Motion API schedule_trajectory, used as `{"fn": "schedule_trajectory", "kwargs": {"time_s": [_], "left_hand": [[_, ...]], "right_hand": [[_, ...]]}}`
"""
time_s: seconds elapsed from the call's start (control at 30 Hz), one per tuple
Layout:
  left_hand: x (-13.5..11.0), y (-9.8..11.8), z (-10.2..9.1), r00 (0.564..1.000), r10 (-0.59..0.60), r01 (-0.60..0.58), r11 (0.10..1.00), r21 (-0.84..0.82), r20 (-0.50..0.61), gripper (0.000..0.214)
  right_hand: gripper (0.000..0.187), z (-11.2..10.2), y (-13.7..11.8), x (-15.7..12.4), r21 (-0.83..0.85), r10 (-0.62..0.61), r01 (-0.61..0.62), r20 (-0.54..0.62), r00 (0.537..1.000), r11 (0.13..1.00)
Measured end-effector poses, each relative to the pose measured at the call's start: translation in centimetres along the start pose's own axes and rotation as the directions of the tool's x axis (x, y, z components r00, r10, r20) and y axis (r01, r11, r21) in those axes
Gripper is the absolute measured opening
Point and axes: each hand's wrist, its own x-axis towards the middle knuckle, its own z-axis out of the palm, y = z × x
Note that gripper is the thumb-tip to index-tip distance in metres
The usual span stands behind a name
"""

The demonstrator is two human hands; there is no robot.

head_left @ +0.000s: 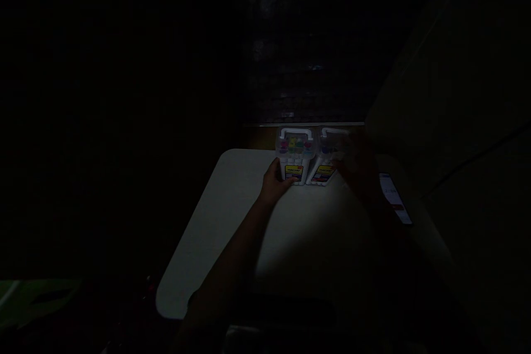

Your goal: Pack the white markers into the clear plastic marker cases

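Observation:
The scene is very dark. Two clear plastic marker cases with white handles stand side by side at the far edge of a white table [232,221]. My left hand [276,180] is wrapped round the lower left side of the left case [295,156], which shows coloured marker caps and a yellow label. My right hand [357,168] is dim and blurred against the right side of the right case [327,157]; its fingers cannot be made out.
A phone [395,198] with a lit screen lies on the table's right side, just beyond my right forearm. A pale wall or panel [456,94] rises on the right. Dark shelving stands behind the table.

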Motion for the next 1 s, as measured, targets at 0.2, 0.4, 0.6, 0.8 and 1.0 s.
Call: {"fn": "schedule_trajectory", "kwargs": {"time_s": [0.2, 0.4, 0.6, 0.8, 1.0], "left_hand": [[-0.2, -0.6, 0.0, 1.0, -0.012, 0.011, 0.997, -0.072, -0.013, 0.071], [-0.2, -1.0, -0.3, 0.994, -0.001, -0.007, 0.997, -0.072, -0.112, 0.074], [-0.1, -1.5, -0.4, 0.995, -0.014, 0.002, 0.993, -0.12, -0.099, 0.081], [0.0, -1.8, -0.5, 0.998, -0.006, -0.003, 0.991, -0.137, -0.069, 0.086], [0.0, -1.4, -0.6, 0.998, 0.01, -0.017, 0.991, -0.134, -0.055, 0.087]], "right_hand": [[0.081, 0.7, 0.1, -0.4, 0.209, 0.204, -0.217, 0.081, 0.976, 0.954], [0.098, 2.5, 0.7, -1.2, 0.332, 0.242, -0.27, 0.125, 0.962, 0.904], [0.092, 2.0, 2.1, -0.8, 0.23, 0.151, -0.171, 0.101, 0.983, 0.958], [0.089, -0.3, 1.2, 0.3, 0.087, 0.009, -0.016, 0.082, 0.997, 0.996], [0.031, -1.2, -1.7, 1.0, -0.049, -0.168, 0.176, 0.125, 0.978, 0.983]]}}
